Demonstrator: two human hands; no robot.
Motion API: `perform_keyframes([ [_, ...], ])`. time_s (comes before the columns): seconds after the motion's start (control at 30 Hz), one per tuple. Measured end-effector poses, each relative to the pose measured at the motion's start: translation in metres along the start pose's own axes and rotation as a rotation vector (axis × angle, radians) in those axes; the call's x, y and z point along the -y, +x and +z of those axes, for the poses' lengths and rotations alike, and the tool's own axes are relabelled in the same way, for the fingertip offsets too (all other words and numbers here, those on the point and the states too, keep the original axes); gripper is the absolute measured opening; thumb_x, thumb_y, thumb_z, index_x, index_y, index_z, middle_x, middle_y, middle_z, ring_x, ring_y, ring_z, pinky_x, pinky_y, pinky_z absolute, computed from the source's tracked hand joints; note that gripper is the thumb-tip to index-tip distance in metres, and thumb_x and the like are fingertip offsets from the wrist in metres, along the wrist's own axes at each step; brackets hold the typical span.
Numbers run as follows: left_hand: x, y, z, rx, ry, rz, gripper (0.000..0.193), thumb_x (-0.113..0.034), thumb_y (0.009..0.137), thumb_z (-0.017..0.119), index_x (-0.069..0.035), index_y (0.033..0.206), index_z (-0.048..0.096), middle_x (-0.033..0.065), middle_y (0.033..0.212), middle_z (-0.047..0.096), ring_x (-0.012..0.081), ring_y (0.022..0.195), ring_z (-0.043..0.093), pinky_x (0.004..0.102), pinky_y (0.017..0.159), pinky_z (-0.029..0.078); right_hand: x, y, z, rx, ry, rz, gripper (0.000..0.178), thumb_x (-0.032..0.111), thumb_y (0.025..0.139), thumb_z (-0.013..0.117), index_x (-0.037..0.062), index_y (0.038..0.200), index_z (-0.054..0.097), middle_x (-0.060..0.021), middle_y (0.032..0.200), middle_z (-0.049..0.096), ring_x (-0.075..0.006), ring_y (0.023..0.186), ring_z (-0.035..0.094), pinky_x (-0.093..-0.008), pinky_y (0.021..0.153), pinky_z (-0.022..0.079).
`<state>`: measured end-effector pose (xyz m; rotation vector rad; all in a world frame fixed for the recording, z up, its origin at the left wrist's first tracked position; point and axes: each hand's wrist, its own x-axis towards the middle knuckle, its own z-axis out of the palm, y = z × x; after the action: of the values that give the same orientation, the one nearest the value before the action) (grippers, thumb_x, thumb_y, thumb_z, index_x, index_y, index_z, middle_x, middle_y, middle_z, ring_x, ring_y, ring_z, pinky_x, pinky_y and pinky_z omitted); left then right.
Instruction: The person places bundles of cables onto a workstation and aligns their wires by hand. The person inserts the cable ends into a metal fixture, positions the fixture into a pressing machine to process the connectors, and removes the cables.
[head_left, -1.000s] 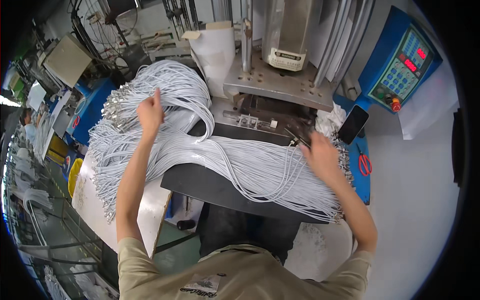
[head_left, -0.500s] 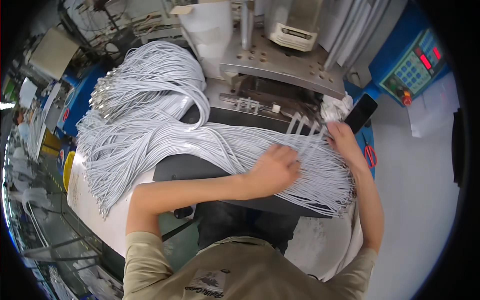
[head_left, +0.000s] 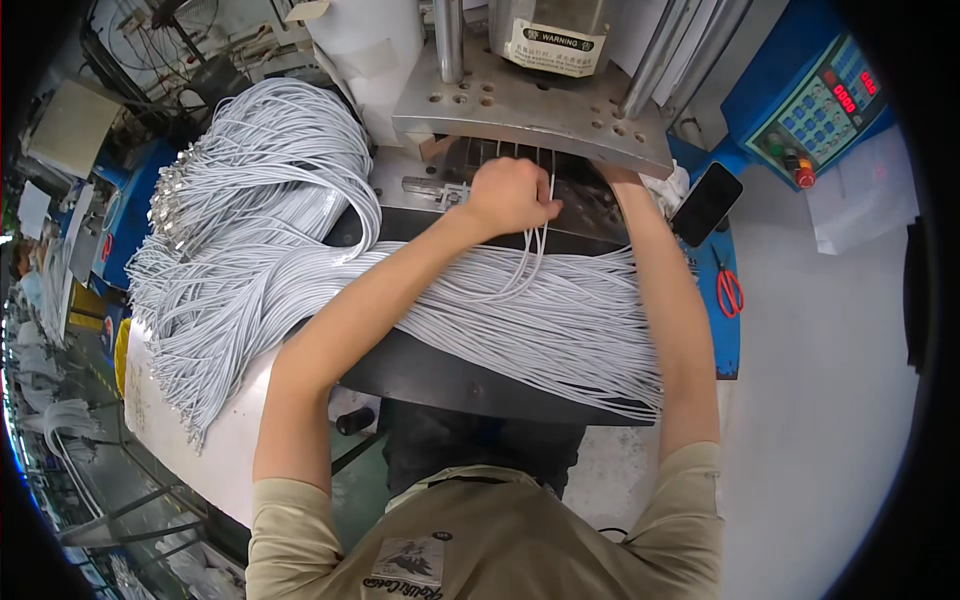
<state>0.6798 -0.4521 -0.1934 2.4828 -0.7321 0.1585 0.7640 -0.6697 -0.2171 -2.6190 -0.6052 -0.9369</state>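
Observation:
My left hand is curled over a few white cables at the front of a press machine. Strands pass upward from that hand beneath the machine's thick metal plate, and loop down below it onto the pile. My right hand reaches under the plate's right side; its fingers are hidden there. Below both wrists, a broad bundle of white cables lies across the dark work surface. Beside my left hand sits a small metal fixture.
A coiled heap of white cables with metal ends lies at left. On the right are a black phone, red-handled scissors and a blue control box with a lit display. Steel posts rise from the plate.
Both hands have moved away from me, from the cable bundle to the press. The right hand has gone under the plate, and a few cables now reach up there. The view has shifted slightly.

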Motion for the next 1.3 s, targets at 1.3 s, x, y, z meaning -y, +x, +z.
perform_keyframes([
  [1.3, -0.002, -0.373, 0.02, -0.173, -1.124, -1.04, 0.04, -0.03, 0.108, 0.06, 0.002, 0.087, 0.074, 0.0073, 0.073, 0.073, 0.0112, 0.051, 0.063, 0.0257, 0.047, 0.046, 0.163, -0.274, -0.206, 0.604, -0.081, -0.155, 0.088, 0.017, 0.072, 0.081, 0.0097, 0.153, 0.049, -0.0272, 0.164, 0.03, -0.0508, 0.152, 0.028, -0.0699, 0.122, 0.019],
])
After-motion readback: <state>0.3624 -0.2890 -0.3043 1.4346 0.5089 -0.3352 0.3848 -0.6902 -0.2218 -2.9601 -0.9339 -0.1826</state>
